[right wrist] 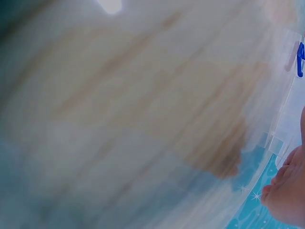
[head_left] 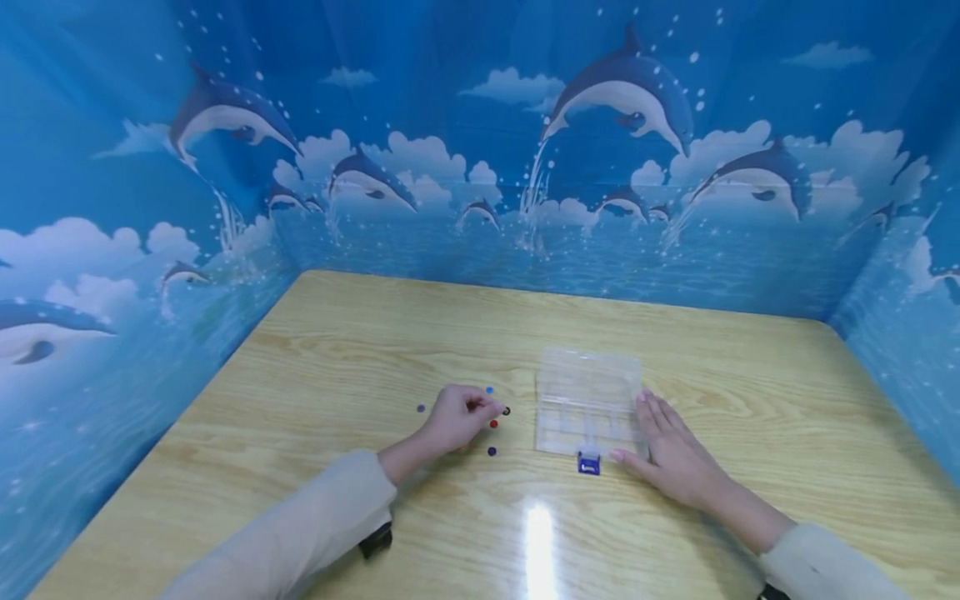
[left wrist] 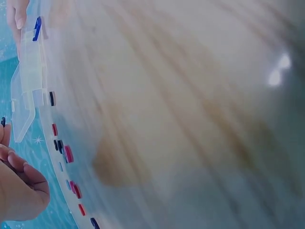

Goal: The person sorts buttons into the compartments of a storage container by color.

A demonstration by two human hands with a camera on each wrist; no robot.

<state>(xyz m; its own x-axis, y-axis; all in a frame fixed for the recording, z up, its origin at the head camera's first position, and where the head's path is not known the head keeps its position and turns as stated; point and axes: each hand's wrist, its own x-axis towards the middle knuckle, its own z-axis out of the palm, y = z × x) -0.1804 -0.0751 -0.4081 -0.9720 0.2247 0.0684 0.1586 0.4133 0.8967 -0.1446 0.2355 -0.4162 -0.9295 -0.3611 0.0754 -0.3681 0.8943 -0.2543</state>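
My left hand (head_left: 459, 417) pinches a small black button (head_left: 506, 411) between thumb and fingertips, left of the clear box. The same black button (left wrist: 3, 121) shows at the fingertips in the left wrist view. A clear plastic compartment box (head_left: 550, 442) lies with its lid (head_left: 590, 375) folded back and a blue tab (head_left: 588, 463) on its near edge. My right hand (head_left: 678, 458) lies along the box's right side, fingers extended, thumb by the near corner. Around the left hand lie a blue button (head_left: 490, 390), a red button (head_left: 493, 424) and a dark button (head_left: 492, 452).
A greyish button (head_left: 421, 408) lies left of the left hand. Several buttons, among them a pink one (left wrist: 69, 154), line up edge-on in the left wrist view. Wood-grain table (head_left: 420, 333) fills the foreground, with a blue dolphin-print curtain (head_left: 450, 250) behind and at both sides.
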